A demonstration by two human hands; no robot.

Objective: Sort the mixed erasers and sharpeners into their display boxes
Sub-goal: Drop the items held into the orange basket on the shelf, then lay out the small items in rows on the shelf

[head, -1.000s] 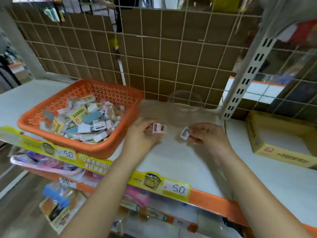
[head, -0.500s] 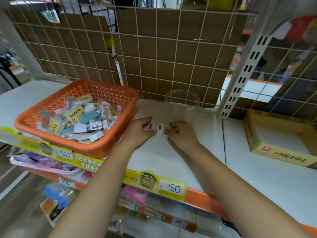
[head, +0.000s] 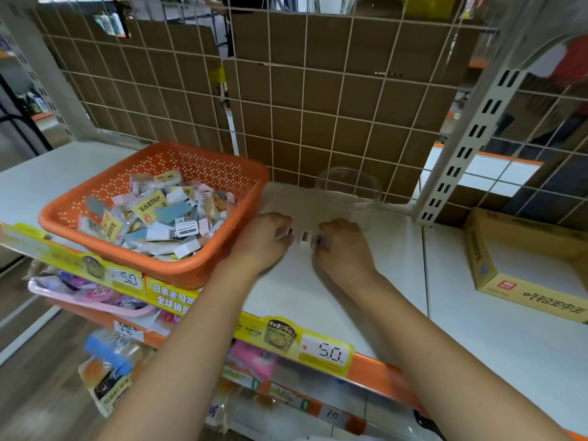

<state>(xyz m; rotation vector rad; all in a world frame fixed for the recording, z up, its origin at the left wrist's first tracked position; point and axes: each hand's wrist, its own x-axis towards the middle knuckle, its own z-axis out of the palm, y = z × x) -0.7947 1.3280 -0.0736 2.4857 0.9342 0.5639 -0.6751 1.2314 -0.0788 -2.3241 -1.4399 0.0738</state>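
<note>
An orange perforated basket (head: 203, 275) at the left of the white shelf (head: 318, 297) holds several mixed wrapped erasers and sharpeners (head: 159, 218). My left hand (head: 264, 240) and my right hand (head: 342, 246) rest side by side on the shelf just right of the basket. Between their fingertips lies a short row of small white items with dark labels (head: 304, 236), each hand pinching one end of it. A clear plastic tub (head: 348, 192) stands right behind the hands. A yellow cardboard display box (head: 496, 281) sits at the far right, and looks empty.
A wire grid backed with brown cardboard (head: 318, 100) closes the shelf's back. A white slotted upright (head: 458, 163) stands between the tub and the yellow box. Yellow price strips (head: 296, 342) line the shelf's front edge; a lower shelf holds packaged goods (head: 108, 370).
Both hands came together from apart and lowered their small items onto the shelf in front of the clear tub, lining them up side by side. The view also shifted slightly.
</note>
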